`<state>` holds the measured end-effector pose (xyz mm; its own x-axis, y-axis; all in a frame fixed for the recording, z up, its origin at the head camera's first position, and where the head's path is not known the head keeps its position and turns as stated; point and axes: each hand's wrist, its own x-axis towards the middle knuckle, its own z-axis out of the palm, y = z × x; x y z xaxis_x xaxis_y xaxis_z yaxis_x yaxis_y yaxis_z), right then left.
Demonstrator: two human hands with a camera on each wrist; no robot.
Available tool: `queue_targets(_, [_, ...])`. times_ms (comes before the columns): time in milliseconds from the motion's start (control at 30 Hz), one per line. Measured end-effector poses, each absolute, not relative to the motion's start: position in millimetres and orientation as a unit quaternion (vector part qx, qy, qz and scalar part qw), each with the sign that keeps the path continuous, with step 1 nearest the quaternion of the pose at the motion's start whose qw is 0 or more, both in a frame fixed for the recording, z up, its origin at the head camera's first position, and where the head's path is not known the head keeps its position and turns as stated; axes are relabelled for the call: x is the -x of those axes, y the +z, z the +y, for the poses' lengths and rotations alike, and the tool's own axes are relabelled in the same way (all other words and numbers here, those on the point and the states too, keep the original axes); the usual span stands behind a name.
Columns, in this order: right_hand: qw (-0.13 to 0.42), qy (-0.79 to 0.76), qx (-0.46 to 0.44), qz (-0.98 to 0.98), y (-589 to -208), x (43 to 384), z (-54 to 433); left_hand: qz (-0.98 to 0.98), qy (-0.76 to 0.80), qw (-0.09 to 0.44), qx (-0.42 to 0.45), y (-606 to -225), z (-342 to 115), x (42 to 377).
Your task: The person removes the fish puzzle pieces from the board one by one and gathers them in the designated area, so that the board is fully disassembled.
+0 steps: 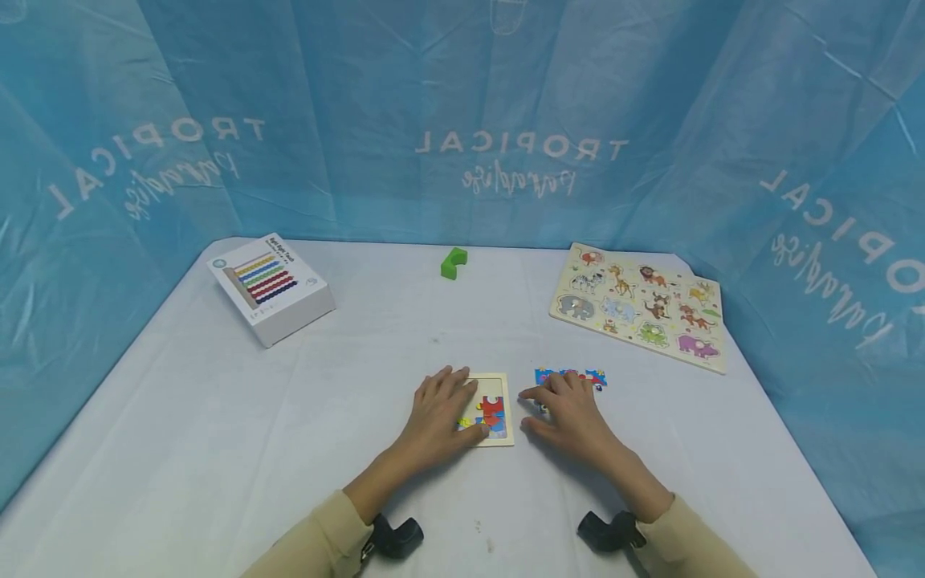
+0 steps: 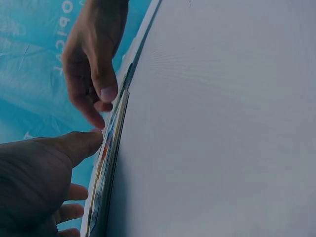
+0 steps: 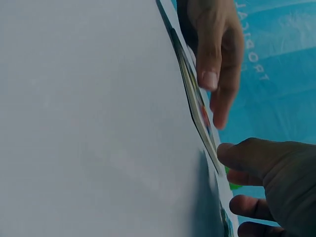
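A small square jigsaw tray [image 1: 511, 421] with a pale wooden rim lies on the white table. Red, blue and yellow pieces [image 1: 492, 406] sit in its lower part. My left hand [image 1: 439, 413] rests over the tray's left side, fingers extended and thumb near the lower pieces. To the right of the tray, my right hand [image 1: 576, 417] hovers over loose blue and red jigsaw pieces [image 1: 596, 377], partly hiding them. Its fingers are spread and loosely bent, with nothing visible between them. In the right wrist view, the right thumb [image 3: 234, 153] is by the tray's edge.
An animal peg puzzle board [image 1: 636, 305] lies at the back right. A white box [image 1: 278, 289] with a picture of coloured bead rows stands at the back left. Between them, further back, is a green block [image 1: 453, 262]. A blue printed curtain [image 1: 376, 193] surrounds the table.
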<state>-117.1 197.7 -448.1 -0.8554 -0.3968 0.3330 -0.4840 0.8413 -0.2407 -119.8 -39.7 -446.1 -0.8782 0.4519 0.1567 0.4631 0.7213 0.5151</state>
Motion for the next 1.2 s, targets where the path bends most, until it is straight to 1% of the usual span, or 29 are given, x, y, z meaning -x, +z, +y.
queue_targets(233, [0.125, 0.177, -0.242, -0.946, -449.6, 123.2, 179.0, -0.928, -0.274, 0.014, 0.253, -449.7, -35.9, 121.8])
queue_targets(600, [0.098, 0.168, -0.226, -0.955, -447.9, 125.9, 164.8, -0.936, -0.246, 0.009, 0.252, -450.4, -34.2, 120.0])
queue_targets(1200, [0.112, 0.159, -0.235, -0.952, -448.6, 124.7, 160.7, -0.932, -0.256, 0.013, 0.254, -449.3, -35.3, 119.5])
